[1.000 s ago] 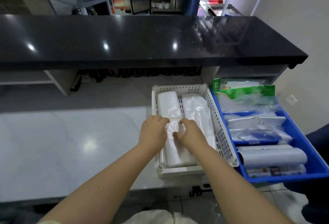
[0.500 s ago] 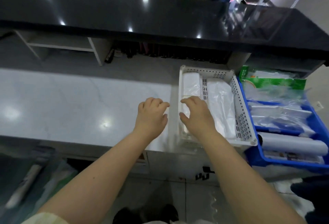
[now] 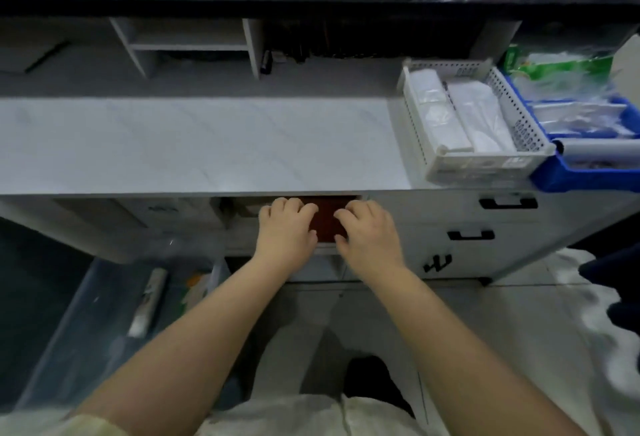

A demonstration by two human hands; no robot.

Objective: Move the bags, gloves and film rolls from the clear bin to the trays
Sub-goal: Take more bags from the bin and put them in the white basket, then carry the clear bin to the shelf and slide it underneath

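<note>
My left hand (image 3: 285,227) and my right hand (image 3: 369,233) hang side by side below the counter's front edge, fingers loosely curled, holding nothing. The clear bin (image 3: 100,318) stands on the floor at the lower left, with a rolled pack (image 3: 147,304) and an orange-and-green item (image 3: 195,288) inside. On the counter at the right, the white perforated tray (image 3: 519,120) holds two stacks of white plastic bags (image 3: 440,113). Next to it the blue tray (image 3: 575,176) carries clear bags (image 3: 585,117), a film roll (image 3: 602,151) and a green pack (image 3: 568,66).
The pale marble counter (image 3: 207,144) runs left of the trays under a black upper shelf (image 3: 311,6). White drawers with black handles (image 3: 509,203) sit below at the right. A dark red panel (image 3: 327,221) shows behind my hands. A dark sleeve (image 3: 613,283) is at the right edge.
Both hands let go of the bag stack in the white tray and drew back and down below the counter edge. The view swung left and down, bringing the clear bin into sight.
</note>
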